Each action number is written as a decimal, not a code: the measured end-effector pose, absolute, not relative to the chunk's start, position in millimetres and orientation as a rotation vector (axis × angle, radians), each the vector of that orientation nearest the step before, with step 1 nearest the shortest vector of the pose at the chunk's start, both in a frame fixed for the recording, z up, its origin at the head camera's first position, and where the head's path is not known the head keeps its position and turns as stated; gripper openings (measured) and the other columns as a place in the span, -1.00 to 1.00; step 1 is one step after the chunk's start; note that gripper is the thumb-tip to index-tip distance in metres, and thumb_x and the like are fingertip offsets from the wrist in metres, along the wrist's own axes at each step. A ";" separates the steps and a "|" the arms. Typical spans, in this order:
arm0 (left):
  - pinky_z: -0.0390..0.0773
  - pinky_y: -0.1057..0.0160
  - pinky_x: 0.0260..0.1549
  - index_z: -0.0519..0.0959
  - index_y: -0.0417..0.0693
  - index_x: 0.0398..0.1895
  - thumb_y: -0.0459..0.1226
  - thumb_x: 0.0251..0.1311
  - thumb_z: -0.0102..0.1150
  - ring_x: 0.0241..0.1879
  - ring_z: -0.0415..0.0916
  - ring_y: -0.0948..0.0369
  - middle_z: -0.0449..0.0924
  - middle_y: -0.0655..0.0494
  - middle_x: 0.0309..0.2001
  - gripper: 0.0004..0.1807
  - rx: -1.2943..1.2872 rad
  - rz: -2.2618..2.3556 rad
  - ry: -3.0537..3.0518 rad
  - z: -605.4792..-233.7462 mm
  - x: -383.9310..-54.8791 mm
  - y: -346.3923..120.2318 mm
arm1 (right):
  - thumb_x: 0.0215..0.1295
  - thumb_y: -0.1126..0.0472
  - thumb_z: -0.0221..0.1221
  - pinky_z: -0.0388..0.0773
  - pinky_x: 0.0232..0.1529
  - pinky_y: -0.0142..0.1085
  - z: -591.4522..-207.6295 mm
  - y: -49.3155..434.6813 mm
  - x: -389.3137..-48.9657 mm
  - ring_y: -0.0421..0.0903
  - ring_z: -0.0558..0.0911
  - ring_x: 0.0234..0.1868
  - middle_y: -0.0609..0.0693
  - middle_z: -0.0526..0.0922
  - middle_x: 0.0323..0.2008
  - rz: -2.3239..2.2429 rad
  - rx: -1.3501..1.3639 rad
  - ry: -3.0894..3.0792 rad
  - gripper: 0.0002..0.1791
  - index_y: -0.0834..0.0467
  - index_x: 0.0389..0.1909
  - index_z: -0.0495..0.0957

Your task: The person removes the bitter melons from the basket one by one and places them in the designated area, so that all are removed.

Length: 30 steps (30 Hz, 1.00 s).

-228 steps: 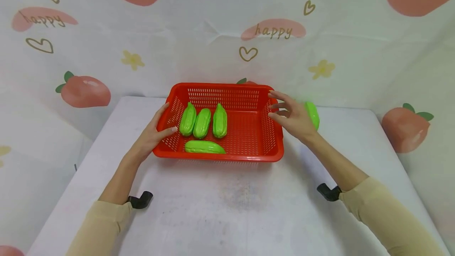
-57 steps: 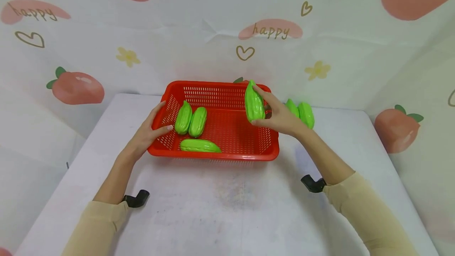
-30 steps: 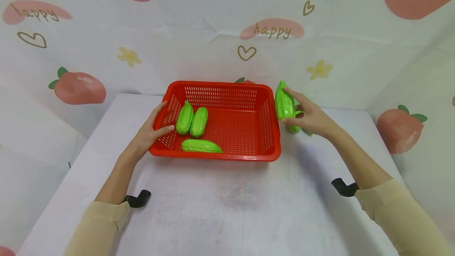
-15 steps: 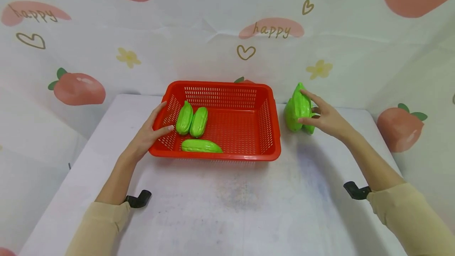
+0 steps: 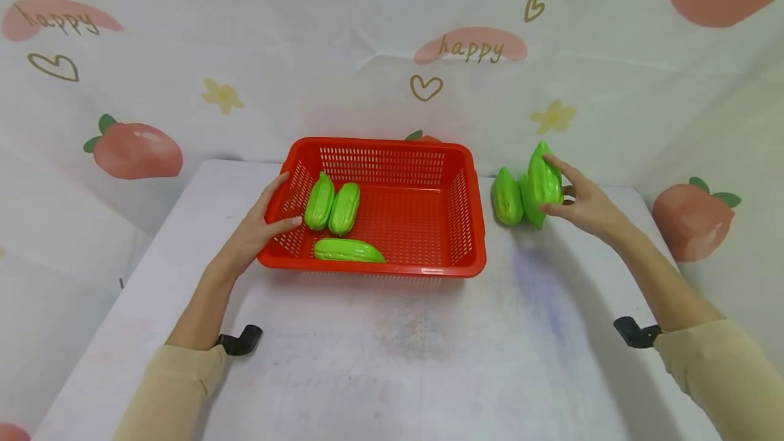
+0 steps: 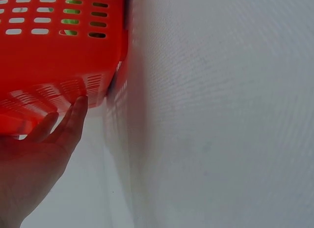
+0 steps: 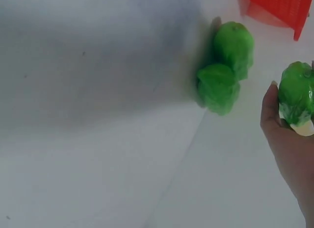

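Observation:
My right hand (image 5: 584,203) holds a glossy, ridged green bitter melon (image 5: 544,179) between thumb and fingers, raised above the table with its tip upward. Two similar melons lie on the table at the basket's right: one bitter melon (image 5: 508,197) in full sight, another bitter melon (image 5: 531,206) partly behind the held one. At the left end of the red plastic basket (image 5: 392,269), my left hand (image 5: 251,233) grips the rim, thumb over the edge and fingers along the outer wall (image 6: 59,66). Inside are two upright-lying bitter melons (image 5: 332,206) and one crosswise bitter melon (image 5: 348,250) near the front.
The white-covered table (image 5: 367,359) extends in front of the basket. Behind it hangs a pale cloth (image 5: 343,73) printed with peaches, hearts and flowers. Black wrist mounts (image 5: 241,341) sit on both forearms.
A bitter melon has left the basket in my right hand and travelled right, over the two on the table. Earlier only one lay visible there. My left hand stays on the rim.

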<state>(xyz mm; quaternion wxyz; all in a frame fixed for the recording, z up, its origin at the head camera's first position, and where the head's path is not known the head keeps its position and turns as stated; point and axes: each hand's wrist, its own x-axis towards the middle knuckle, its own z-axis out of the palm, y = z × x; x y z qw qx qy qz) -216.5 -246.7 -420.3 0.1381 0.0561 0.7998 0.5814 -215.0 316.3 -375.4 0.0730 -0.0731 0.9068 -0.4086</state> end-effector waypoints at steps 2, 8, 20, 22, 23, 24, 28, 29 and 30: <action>0.60 0.29 -0.06 -0.14 0.50 0.58 -0.14 0.34 0.18 0.24 0.26 0.00 0.04 -0.02 0.48 -0.09 0.155 1.685 2.305 -419.5 -215.5 -246.3 | 0.27 0.31 0.30 0.39 -0.18 -0.62 -376.2 319.6 -214.2 0.29 0.40 0.24 0.16 -0.03 0.54 -1.225 -0.205 2.718 0.05 -0.17 0.60 -0.13; 0.61 0.26 -0.06 -0.17 0.51 0.58 -0.15 0.34 0.17 0.24 0.25 -0.01 0.03 -0.01 0.48 -0.08 0.151 1.688 2.292 -417.8 -213.6 -246.1 | 0.28 0.22 0.32 0.39 -0.20 -0.62 -381.3 328.9 -212.3 0.34 0.33 0.30 0.17 -0.08 0.55 -1.230 -0.147 2.706 0.06 -0.19 0.60 -0.17; 0.60 0.21 -0.03 -0.16 0.51 0.58 -0.14 0.33 0.18 0.24 0.25 0.00 0.04 0.00 0.47 -0.08 0.157 1.687 2.303 -416.7 -215.4 -244.6 | 0.32 0.16 0.29 0.35 -0.22 -0.62 -394.8 348.7 -214.3 0.45 0.26 0.32 0.24 -0.12 0.55 -1.265 -0.093 2.692 0.03 -0.09 0.61 -0.19; 0.61 0.18 -0.02 -0.16 0.51 0.58 -0.14 0.32 0.18 0.23 0.26 0.00 0.05 0.01 0.47 -0.08 0.154 1.687 2.301 -415.7 -215.5 -244.7 | 0.32 0.18 0.29 0.35 -0.23 -0.63 -396.8 351.2 -214.4 0.46 0.27 0.31 0.25 -0.12 0.55 -1.266 -0.100 2.693 0.02 -0.08 0.61 -0.19; 0.61 0.17 -0.02 -0.16 0.52 0.58 -0.14 0.33 0.18 0.22 0.27 0.00 0.06 0.00 0.46 -0.08 0.153 1.689 2.298 -415.7 -215.5 -244.7 | 0.32 0.17 0.28 0.34 -0.24 -0.62 -397.9 352.6 -214.3 0.47 0.27 0.32 0.25 -0.13 0.55 -1.252 -0.096 2.694 0.02 -0.08 0.60 -0.20; 0.61 0.17 -0.02 -0.15 0.51 0.58 -0.14 0.33 0.18 0.22 0.27 0.00 0.07 0.00 0.46 -0.08 0.152 1.690 2.297 -415.8 -215.4 -244.8 | 0.33 0.16 0.28 0.34 -0.23 -0.62 -399.1 354.1 -214.3 0.47 0.26 0.32 0.25 -0.14 0.55 -1.246 -0.094 2.693 0.03 -0.08 0.60 -0.20; 0.62 0.18 -0.04 -0.15 0.51 0.58 -0.14 0.33 0.18 0.21 0.28 0.00 0.07 0.00 0.46 -0.08 0.142 1.697 2.293 -416.6 -214.9 -244.5 | 0.34 0.12 0.27 0.33 -0.20 -0.55 -404.3 360.4 -213.7 0.45 0.28 0.32 0.25 -0.15 0.55 -1.212 -0.073 2.692 0.03 -0.10 0.60 -0.23; 0.62 0.19 -0.04 -0.15 0.51 0.57 -0.14 0.33 0.17 0.21 0.28 0.00 0.07 0.00 0.46 -0.09 0.142 1.699 2.291 -416.8 -214.9 -244.0 | 0.34 0.11 0.27 0.32 -0.19 -0.54 -405.5 362.2 -213.5 0.45 0.27 0.32 0.26 -0.15 0.55 -1.199 -0.065 2.692 0.03 -0.10 0.60 -0.24; 0.62 0.19 -0.05 -0.15 0.52 0.57 -0.14 0.33 0.17 0.21 0.28 -0.01 0.07 0.00 0.46 -0.09 0.143 1.698 2.293 -417.2 -214.9 -243.4 | 0.35 0.10 0.26 0.31 -0.19 -0.55 -406.5 364.0 -213.1 0.45 0.27 0.32 0.26 -0.15 0.55 -1.188 -0.057 2.696 0.03 -0.10 0.60 -0.25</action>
